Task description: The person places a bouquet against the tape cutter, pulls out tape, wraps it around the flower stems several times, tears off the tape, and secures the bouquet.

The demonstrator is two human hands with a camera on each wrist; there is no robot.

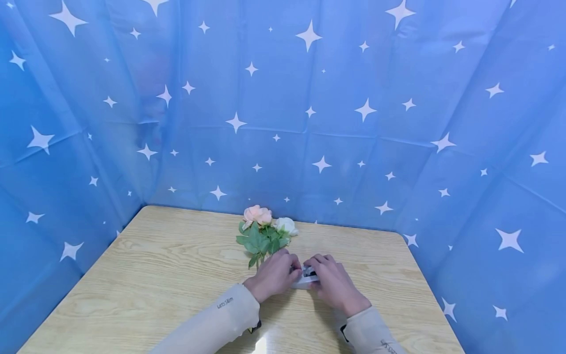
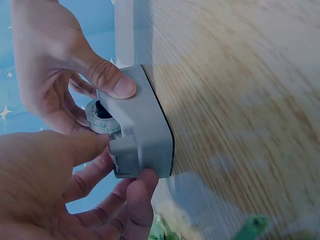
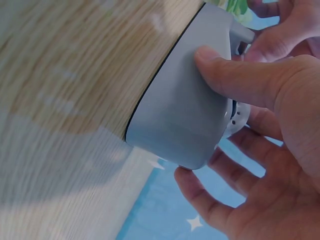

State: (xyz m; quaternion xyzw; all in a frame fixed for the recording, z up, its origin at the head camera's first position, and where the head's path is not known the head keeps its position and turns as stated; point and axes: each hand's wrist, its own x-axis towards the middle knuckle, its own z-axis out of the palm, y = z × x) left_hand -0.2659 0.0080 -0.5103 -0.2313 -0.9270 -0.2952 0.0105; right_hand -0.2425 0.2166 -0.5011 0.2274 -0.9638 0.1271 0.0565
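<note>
A grey tape dispenser (image 2: 145, 115) with a roll of clear tape (image 2: 101, 120) sits on the wooden table between both hands. My right hand (image 1: 331, 280) grips its body from the right, the thumb (image 3: 220, 72) pressed on one side and the other fingers reaching round the far side. At the cutter end, my left hand (image 1: 276, 273) holds on with its thumb by the tape slot and a fingertip (image 2: 141, 197) against the front corner. Just beyond the left hand lie flowers, a pink bloom (image 1: 256, 215) and a white bloom (image 1: 286, 226) with green leaves (image 1: 258, 240).
The light wooden table (image 1: 177, 265) has its back edge close to a blue curtain (image 1: 283, 98) printed with white stars. That curtain also hangs along the left and right sides. The flower stems run toward the left hand and pass partly behind it.
</note>
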